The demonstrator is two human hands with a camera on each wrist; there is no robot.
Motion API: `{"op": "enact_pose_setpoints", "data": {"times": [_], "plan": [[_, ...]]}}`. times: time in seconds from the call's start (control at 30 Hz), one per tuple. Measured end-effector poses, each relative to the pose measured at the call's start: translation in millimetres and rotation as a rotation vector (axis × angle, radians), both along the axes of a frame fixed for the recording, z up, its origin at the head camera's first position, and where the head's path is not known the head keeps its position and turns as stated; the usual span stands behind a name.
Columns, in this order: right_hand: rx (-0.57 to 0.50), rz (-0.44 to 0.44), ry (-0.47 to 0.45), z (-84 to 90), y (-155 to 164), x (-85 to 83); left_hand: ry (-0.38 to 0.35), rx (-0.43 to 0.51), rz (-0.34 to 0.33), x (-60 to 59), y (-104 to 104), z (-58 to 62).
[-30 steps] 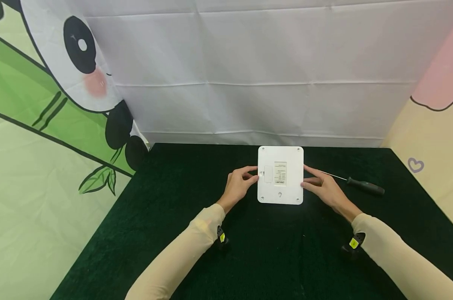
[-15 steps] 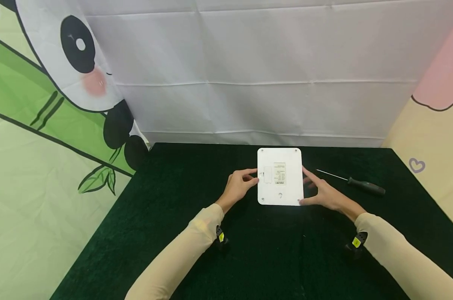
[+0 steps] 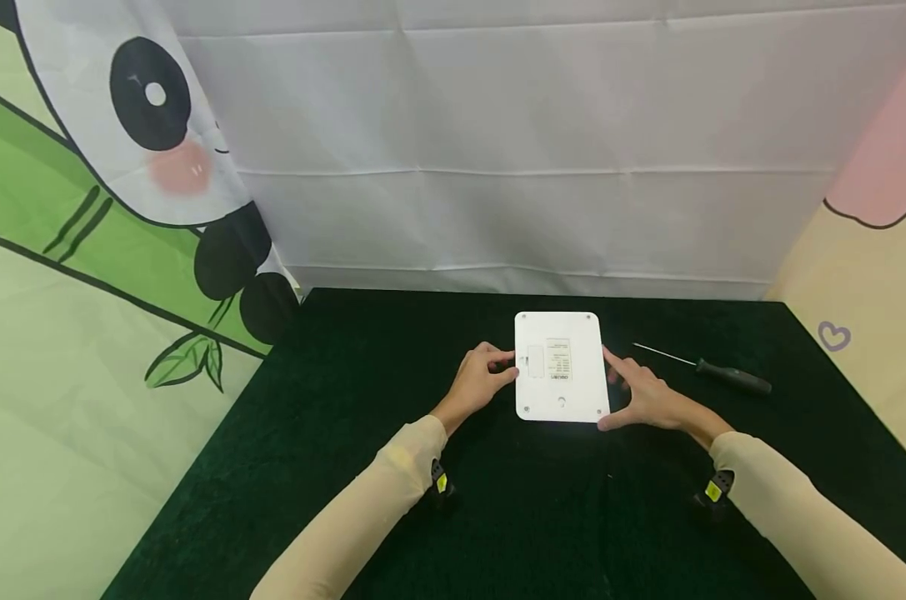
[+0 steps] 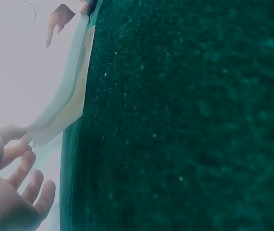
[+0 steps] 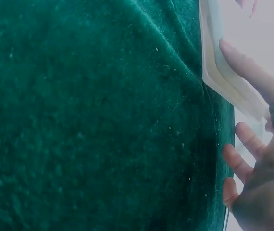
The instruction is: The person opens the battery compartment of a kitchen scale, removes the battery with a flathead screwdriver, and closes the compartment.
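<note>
A white square device (image 3: 573, 393) lies back side up on the dark green cloth, showing a label and a small cover. My left hand (image 3: 486, 379) pinches its left edge beside the cover, fingers curled. My right hand (image 3: 643, 396) holds the right edge, with the thumb at the near right corner. In the left wrist view the device's edge (image 4: 65, 96) runs past my left hand (image 4: 12, 192). In the right wrist view my right hand (image 5: 262, 192) lays its thumb along the device's edge (image 5: 223, 77).
A black-handled screwdriver (image 3: 723, 377) lies on the cloth to the right of my right hand. The dark green cloth (image 3: 392, 375) covers the whole table. White and cartoon-printed backdrops stand behind and at both sides.
The device has slid a little toward me between both hands. My right thumb has gone from the right edge to the near right corner.
</note>
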State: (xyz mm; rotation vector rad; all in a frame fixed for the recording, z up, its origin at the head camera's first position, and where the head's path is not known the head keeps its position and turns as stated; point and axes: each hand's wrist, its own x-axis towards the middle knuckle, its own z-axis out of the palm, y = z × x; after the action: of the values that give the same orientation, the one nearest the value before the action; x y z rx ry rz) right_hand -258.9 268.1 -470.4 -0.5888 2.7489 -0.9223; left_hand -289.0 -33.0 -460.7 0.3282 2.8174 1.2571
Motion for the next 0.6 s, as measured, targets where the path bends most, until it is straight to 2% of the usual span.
{"op": "enact_pose_setpoints", "data": {"times": [0.1, 0.6], "plan": [[0.014, 0.022, -0.018, 0.6, 7, -13.0, -0.012, -0.004, 0.025, -6.3, 7, -1.2], [0.080, 0.085, -0.126, 20.8, 19, -32.3, -0.076, 0.014, 0.046, -15.2, 16, 0.9]]}}
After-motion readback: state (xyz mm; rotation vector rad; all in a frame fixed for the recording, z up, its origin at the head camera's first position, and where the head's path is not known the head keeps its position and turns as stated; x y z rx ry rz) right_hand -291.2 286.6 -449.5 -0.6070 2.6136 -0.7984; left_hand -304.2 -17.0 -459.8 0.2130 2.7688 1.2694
